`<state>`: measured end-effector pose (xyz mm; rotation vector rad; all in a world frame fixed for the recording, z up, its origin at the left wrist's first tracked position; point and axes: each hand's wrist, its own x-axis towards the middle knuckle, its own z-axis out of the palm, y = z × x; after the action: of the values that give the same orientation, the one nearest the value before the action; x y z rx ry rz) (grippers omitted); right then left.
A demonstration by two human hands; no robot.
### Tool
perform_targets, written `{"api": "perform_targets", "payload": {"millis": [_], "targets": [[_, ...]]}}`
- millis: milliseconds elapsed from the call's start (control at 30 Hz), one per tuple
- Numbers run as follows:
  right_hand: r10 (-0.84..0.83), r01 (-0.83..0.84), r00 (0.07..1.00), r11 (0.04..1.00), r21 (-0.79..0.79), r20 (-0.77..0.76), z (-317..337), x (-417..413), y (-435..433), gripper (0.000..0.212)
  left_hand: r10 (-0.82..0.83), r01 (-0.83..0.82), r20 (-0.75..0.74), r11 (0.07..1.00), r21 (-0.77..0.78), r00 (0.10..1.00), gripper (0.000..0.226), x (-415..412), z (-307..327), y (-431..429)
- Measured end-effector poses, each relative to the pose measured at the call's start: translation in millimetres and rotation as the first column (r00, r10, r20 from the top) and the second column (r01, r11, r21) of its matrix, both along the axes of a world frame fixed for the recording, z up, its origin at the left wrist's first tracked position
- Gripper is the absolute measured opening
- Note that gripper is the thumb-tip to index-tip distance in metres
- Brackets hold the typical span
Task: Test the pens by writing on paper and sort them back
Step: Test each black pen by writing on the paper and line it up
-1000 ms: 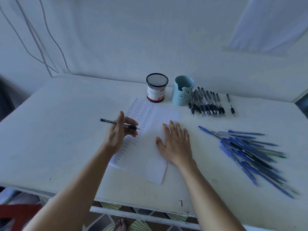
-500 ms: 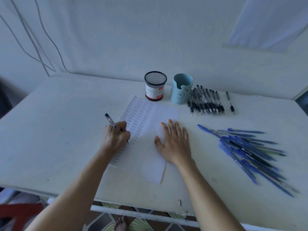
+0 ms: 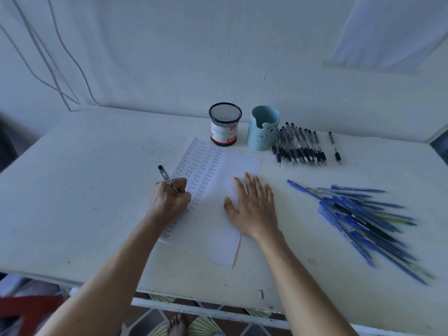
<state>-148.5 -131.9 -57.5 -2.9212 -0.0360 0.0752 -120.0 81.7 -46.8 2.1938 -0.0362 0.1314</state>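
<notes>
One black pen held to the paper.
My left hand pinches it; my right hand lies spread flat on that paper. Blue pens lie to the right, black pens beside the far blue cup.

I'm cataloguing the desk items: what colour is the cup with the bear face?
The bear-face cup is pale blue, seen best in the head view.

A paper, a mesh cup, a blue cup, black pens and blue pens are laid on the desk.
</notes>
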Motion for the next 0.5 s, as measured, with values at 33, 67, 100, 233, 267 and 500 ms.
{"api": "perform_targets", "payload": {"millis": [33, 67, 100, 233, 267, 500], "targets": [[0.001, -0.001, 1.000, 1.000, -0.001, -0.002, 0.3, -0.3, -0.3, 0.077, -0.002, 0.002, 0.005, 1.000, 0.004, 1.000, 0.018, -0.6, -0.1, -0.2], [0.001, -0.001, 1.000, 1.000, -0.004, -0.002, 0.9, -0.8, -0.3, 0.077, -0.005, 0.005, 0.008, 1.000, 0.002, 1.000, 0.018, -0.9, -0.3, -0.1], [0.001, -0.001, 1.000, 1.000, -0.006, -0.003, 1.1, -1.1, 0.0, 0.077, -0.004, 0.004, 0.006, 1.000, -0.008, 1.000, 0.018, -1.1, -0.5, 0.4], [0.005, -0.005, 1.000, 1.000, -0.005, -0.009, 1.5, -0.8, -0.3, 0.073, -0.036, 0.036, 0.008, 0.999, -0.003, 0.999, 0.020, -0.9, -0.1, -0.1], [0.006, -0.006, 1.000, 1.000, -0.003, -0.006, 1.3, -0.7, 0.0, 0.072, -0.041, 0.041, 0.011, 0.999, 0.015, 0.999, 0.019, -1.5, 0.5, -0.2], [0.006, -0.006, 1.000, 1.000, 0.001, -0.005, 1.1, -1.4, -0.8, 0.071, -0.030, 0.030, 0.012, 0.999, 0.019, 0.999, 0.018, -3.6, 0.6, -1.7]]}}
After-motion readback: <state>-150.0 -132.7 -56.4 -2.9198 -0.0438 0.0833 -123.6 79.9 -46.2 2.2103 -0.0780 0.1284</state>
